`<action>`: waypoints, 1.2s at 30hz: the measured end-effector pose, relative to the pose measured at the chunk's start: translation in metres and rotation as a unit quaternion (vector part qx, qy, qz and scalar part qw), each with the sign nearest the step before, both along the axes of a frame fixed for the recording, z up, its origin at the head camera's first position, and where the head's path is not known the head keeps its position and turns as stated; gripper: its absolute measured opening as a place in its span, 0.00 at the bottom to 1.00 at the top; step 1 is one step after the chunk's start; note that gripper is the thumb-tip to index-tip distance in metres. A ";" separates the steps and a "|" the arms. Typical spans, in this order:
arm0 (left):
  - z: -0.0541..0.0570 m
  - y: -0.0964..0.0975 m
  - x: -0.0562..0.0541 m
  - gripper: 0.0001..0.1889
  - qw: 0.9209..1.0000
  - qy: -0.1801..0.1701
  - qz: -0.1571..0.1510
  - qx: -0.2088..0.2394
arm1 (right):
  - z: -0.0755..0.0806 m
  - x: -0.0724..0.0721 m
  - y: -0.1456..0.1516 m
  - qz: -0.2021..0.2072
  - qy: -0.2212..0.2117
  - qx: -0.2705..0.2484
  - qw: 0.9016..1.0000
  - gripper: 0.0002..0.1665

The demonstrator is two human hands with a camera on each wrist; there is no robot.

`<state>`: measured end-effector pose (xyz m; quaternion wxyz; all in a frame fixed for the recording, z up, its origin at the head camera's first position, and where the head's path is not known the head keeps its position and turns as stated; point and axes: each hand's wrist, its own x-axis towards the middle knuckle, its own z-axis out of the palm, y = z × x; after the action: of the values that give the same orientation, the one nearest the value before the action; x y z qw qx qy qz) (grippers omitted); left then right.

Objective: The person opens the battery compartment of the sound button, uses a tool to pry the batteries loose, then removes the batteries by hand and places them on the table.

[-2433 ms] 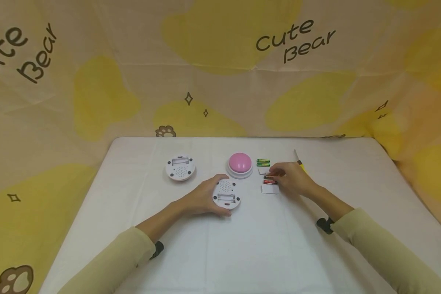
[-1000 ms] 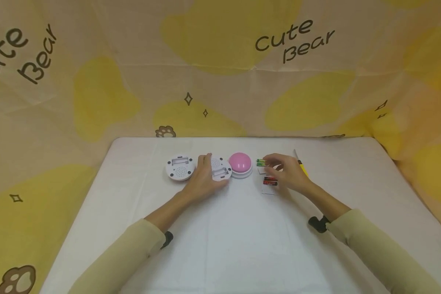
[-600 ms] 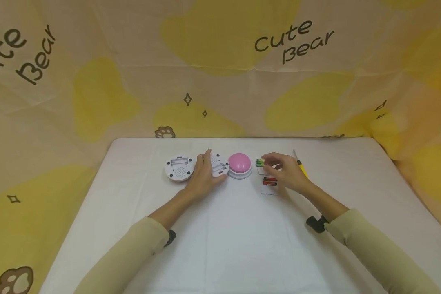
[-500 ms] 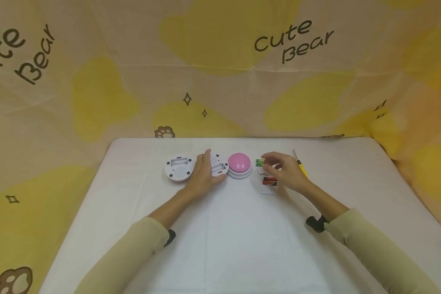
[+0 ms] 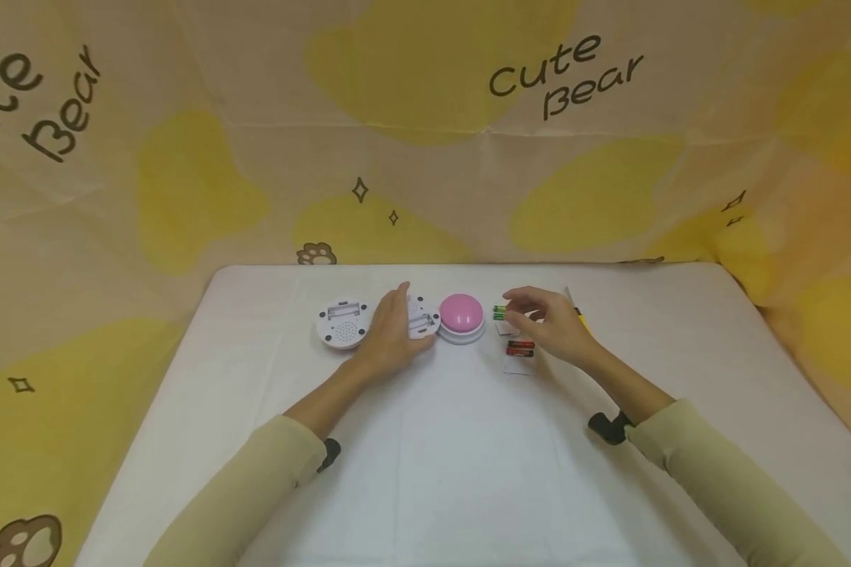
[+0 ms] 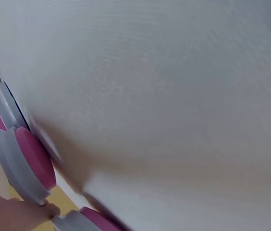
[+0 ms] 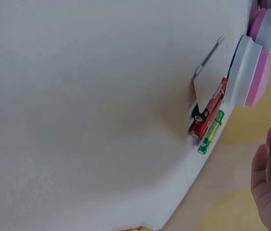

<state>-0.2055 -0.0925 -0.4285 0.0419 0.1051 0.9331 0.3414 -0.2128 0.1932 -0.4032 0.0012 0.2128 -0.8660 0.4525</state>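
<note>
My left hand (image 5: 386, 335) grips a round white-and-pink push button (image 5: 422, 321), turned underside up with its battery slot showing. The left wrist view has this button (image 6: 22, 166) between thumb and fingers, pink dome facing down. Another upturned button (image 5: 343, 323) with a bare battery slot lies to its left. A third button (image 5: 461, 313) stands pink side up on its right. My right hand (image 5: 549, 323) hovers with loosely bent fingers beside two green batteries (image 5: 499, 313), holding nothing in the right wrist view. Two red batteries (image 5: 520, 349) lie nearer me.
White battery covers lie by the batteries, one cover (image 5: 518, 368) under the red pair and another cover (image 5: 505, 330) by the green pair. A yellow-handled screwdriver (image 5: 581, 316) is partly behind my right hand. The white table (image 5: 454, 465) meets a patterned cloth backdrop (image 5: 425, 197).
My left hand has carried the gripped button back and left, in between the other two. My right hand has left the red batteries and moved back beside the green ones.
</note>
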 end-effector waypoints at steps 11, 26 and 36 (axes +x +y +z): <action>0.005 0.007 -0.007 0.53 0.998 0.042 -0.025 -0.032 | 0.011 0.001 0.002 0.001 -0.008 -0.016 1.000 0.18; 0.011 0.037 -0.024 0.52 0.996 0.038 -0.079 -0.032 | 0.018 0.017 -0.012 0.036 -0.079 -0.078 0.993 0.20; 0.006 0.036 -0.032 0.58 0.994 0.033 -0.084 -0.059 | 0.019 0.022 -0.013 0.052 -0.111 -0.097 0.988 0.20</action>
<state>-0.2379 -0.0569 -0.4223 0.0456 0.1917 0.9403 0.2775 -0.1906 0.1802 -0.3845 -0.0981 0.2051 -0.8005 0.5544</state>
